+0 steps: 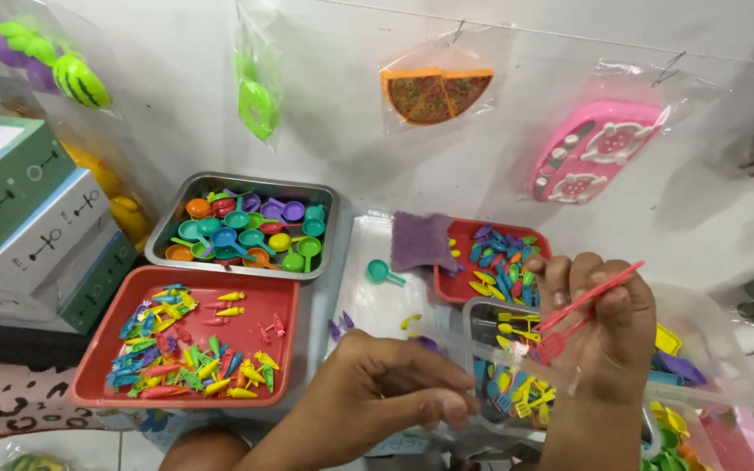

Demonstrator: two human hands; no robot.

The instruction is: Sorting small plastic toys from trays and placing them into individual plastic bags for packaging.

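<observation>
Right hand (599, 336) gripping a red toy fork (582, 307), pinching it between thumb and fingers, handle pointing up and to the right, tines hanging down by the palm. Fork sitting right above a clear plastic bag (709, 366), whose thin edge is stretching across in front of both hands. Left hand (386, 392) closing on that bag edge, fingers curled and thumb pressing against them, holding the plastic taut. Lying underneath the bag, a clear container (482, 318) packed with little yellow, blue and red utensils.

Sitting just behind that, a small red tray (460, 292) holding blue, yellow and orange bits, with a purple cloth (421, 240) draping over its left corner. Lying loose beside it on the white surface, one teal toy spoon (383, 273).

Further left, a metal tray (172, 222) overflowing with toy pans and ladles in orange, teal, green and purple. Resting right in front of it, a bigger red tray (98, 349) with tiny colourful pieces bunching along its left and near sides.

Hanging on the wall in clear bags: a toy pizza (436, 92), a pink toy stove (593, 153), some green pieces (257, 100). Stacking up at far left, a few green and white boxes (19, 218).
</observation>
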